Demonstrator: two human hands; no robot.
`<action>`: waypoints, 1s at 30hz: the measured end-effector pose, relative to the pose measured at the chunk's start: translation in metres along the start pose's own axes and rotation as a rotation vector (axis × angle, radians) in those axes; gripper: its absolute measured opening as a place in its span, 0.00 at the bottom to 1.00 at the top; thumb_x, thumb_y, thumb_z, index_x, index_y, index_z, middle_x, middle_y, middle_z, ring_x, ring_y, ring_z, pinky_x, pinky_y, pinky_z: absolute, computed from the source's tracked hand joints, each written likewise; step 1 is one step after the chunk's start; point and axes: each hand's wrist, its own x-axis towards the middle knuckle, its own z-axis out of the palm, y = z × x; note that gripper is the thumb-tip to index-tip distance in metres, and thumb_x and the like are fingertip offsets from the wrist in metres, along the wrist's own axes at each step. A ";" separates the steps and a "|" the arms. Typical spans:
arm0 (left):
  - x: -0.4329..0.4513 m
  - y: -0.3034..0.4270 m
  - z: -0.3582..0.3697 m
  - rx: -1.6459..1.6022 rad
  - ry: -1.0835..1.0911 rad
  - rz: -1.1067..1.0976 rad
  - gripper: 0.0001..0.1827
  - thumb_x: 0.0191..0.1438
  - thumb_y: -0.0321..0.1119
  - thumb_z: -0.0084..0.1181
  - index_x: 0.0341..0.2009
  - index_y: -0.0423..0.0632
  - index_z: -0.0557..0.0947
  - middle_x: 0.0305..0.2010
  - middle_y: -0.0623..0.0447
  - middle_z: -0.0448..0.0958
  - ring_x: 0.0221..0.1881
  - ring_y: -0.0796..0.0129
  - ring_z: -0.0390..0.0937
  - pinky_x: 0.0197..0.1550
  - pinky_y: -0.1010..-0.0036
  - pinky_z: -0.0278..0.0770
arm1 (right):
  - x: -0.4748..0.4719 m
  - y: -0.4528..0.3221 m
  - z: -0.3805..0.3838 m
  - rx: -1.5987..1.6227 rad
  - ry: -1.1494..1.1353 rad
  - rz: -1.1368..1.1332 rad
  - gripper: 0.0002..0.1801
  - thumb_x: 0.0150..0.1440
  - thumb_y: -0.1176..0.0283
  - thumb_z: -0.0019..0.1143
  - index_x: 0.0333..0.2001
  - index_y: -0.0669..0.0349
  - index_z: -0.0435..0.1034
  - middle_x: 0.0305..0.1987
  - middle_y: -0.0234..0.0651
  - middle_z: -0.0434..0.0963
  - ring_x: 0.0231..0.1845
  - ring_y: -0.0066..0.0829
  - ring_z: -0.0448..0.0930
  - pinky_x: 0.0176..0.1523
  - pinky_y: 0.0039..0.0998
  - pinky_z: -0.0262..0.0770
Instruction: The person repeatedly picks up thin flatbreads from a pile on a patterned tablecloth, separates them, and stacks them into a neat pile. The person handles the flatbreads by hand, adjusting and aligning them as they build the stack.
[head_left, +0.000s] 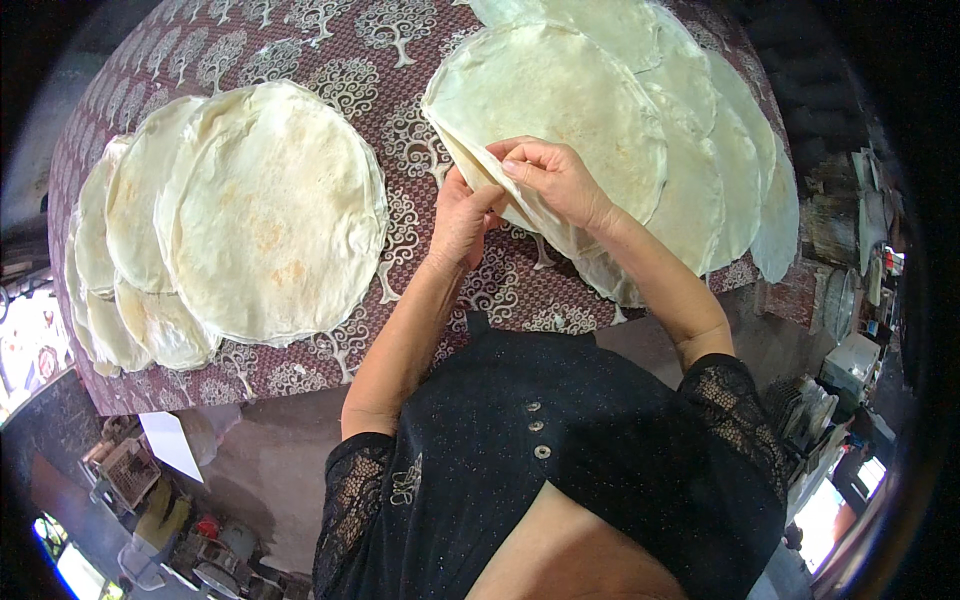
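Before me lies a pile of thin round flatbread sheets (555, 97), spread in overlapping layers toward the right. My right hand (551, 176) pinches the lifted near-left edge of the top sheet between thumb and fingers. Just to its left, my left hand (469, 214) grips the same raised edge, with its thumb on top and some fingers hidden beneath. The edge is folded up and slightly parted from the layer under it. A second pile of flatbread sheets (277, 217) rests on the left, pale with light brown spots; neither hand touches it.
A patterned tablecloth (397, 30) with tree motifs covers the table. Its near edge runs close to my body. On the floor at lower left are a plastic crate (129, 472) and assorted items; a white box (851, 360) and other clutter stand at right.
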 end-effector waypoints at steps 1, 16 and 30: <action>-0.001 -0.001 -0.001 0.010 0.012 0.007 0.28 0.50 0.18 0.50 0.57 0.41 0.62 0.48 0.49 0.72 0.44 0.68 0.75 0.41 0.77 0.74 | 0.000 0.000 -0.001 0.018 0.001 0.013 0.10 0.59 0.72 0.50 0.34 0.68 0.76 0.52 0.35 0.74 0.44 0.20 0.75 0.51 0.22 0.71; -0.018 0.002 -0.001 0.518 0.190 0.156 0.17 0.54 0.35 0.58 0.44 0.35 0.78 0.30 0.56 0.75 0.27 0.80 0.66 0.28 0.83 0.66 | 0.009 0.002 -0.001 -0.148 -0.079 -0.094 0.09 0.54 0.72 0.53 0.28 0.65 0.78 0.51 0.40 0.76 0.44 0.23 0.77 0.50 0.23 0.71; -0.009 0.019 -0.013 0.208 0.075 0.008 0.18 0.58 0.35 0.52 0.48 0.34 0.75 0.39 0.51 0.77 0.38 0.73 0.76 0.36 0.79 0.77 | -0.019 0.003 -0.011 -0.379 -0.078 -0.062 0.10 0.53 0.78 0.55 0.40 0.63 0.74 0.57 0.39 0.72 0.58 0.29 0.72 0.59 0.28 0.69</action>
